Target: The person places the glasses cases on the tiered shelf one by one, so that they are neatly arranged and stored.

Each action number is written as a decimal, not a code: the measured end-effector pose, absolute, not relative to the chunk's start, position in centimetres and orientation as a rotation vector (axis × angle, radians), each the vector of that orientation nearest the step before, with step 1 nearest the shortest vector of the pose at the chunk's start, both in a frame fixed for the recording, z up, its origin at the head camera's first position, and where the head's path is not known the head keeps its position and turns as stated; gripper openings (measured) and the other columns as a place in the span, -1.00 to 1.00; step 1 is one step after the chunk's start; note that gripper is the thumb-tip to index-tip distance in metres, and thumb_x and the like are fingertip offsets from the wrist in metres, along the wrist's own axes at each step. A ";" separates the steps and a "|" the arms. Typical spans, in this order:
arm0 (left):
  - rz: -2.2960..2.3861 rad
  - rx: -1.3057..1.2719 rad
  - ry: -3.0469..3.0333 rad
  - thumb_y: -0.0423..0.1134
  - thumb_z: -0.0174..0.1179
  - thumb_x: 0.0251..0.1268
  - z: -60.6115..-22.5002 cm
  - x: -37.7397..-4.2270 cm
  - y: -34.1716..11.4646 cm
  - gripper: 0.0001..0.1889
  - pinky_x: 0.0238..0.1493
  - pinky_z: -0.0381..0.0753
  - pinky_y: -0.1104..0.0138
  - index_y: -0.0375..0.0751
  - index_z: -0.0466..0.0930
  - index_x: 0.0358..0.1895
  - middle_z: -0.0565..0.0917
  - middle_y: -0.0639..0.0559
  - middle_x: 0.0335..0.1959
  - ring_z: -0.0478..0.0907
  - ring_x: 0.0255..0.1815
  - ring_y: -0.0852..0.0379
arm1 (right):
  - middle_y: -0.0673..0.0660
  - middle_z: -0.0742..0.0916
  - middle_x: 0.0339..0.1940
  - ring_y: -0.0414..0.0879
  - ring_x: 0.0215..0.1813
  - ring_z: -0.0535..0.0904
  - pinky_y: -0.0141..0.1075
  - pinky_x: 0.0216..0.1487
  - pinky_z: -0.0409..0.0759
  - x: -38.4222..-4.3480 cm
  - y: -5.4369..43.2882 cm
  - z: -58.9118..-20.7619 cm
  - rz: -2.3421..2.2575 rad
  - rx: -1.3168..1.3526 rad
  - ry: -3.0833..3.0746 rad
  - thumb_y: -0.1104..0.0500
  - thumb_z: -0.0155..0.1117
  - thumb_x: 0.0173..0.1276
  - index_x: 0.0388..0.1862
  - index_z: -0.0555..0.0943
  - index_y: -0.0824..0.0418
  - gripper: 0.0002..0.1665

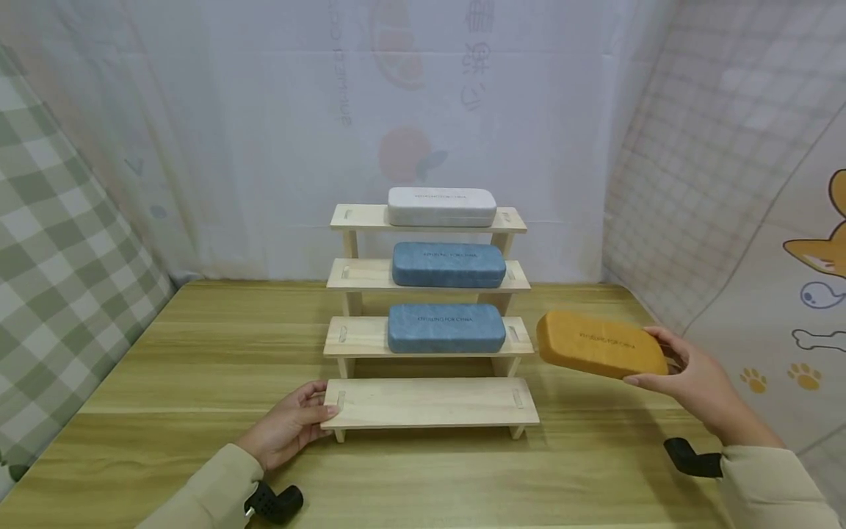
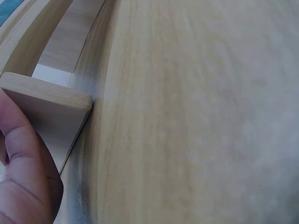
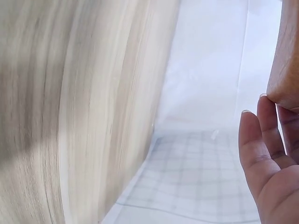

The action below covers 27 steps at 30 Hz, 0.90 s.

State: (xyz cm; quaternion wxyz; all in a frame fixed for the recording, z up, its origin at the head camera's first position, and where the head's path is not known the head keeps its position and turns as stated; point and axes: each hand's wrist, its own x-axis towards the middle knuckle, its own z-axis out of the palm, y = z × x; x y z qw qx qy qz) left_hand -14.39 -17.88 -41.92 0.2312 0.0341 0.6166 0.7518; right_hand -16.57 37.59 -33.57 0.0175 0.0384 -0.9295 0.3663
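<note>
In the head view my right hand (image 1: 694, 378) pinches the right end of an orange glasses case (image 1: 601, 345), thumb in front and fingers behind. It holds the case tilted above the table, right of a stepped wooden display stand (image 1: 429, 402). My left hand (image 1: 294, 422) grips the left end of the stand's lowest step, thumb on top. On the steps above sit a white glasses case (image 1: 441, 207) at the top and two blue glasses cases, one (image 1: 449, 265) on the second step and one (image 1: 446, 328) on the third. The right wrist view shows fingertips (image 3: 264, 109) at the orange case.
The stand is on a wood-grain table (image 1: 225, 353). Behind it hangs a white printed curtain (image 1: 264, 147). Green checked cloth (image 1: 59, 242) lines the left side, and a patterned cloth (image 1: 714, 184) the right. Black devices (image 1: 694, 459) are strapped to both wrists.
</note>
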 end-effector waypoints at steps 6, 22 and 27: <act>2.070 0.098 1.693 -0.35 0.09 0.40 -41.9 -14.4 -17.9 -0.31 -0.22 0.52 0.39 -0.50 -0.13 0.40 0.51 0.00 -0.07 0.54 -0.18 0.21 | -0.21 0.39 0.17 -0.65 -0.09 0.41 -0.49 -0.24 0.57 -15.7 36.7 -33.9 1.225 0.175 -2.818 0.16 0.46 0.19 0.50 0.10 0.29 0.02; 2.074 0.098 1.686 -0.36 0.08 0.40 -41.7 -14.3 -17.9 -0.31 -0.22 0.51 0.40 -0.51 -0.14 0.40 0.51 0.01 -0.07 0.54 -0.19 0.22 | -0.32 0.46 0.06 -0.57 -0.05 0.43 -0.62 -0.14 0.47 -13.4 33.3 -34.8 1.198 0.305 -2.718 0.26 0.57 0.01 0.38 0.27 0.37 -0.02; 2.074 0.096 1.691 -0.36 0.08 0.40 -41.8 -14.3 -17.9 -0.30 -0.21 0.51 0.40 -0.51 -0.15 0.40 0.51 0.01 -0.07 0.54 -0.18 0.22 | 0.12 0.51 0.14 -0.57 -0.05 0.41 -0.62 -0.12 0.47 -13.0 31.8 -34.8 1.180 0.301 -2.732 0.23 0.60 -0.02 0.36 0.31 0.32 -0.02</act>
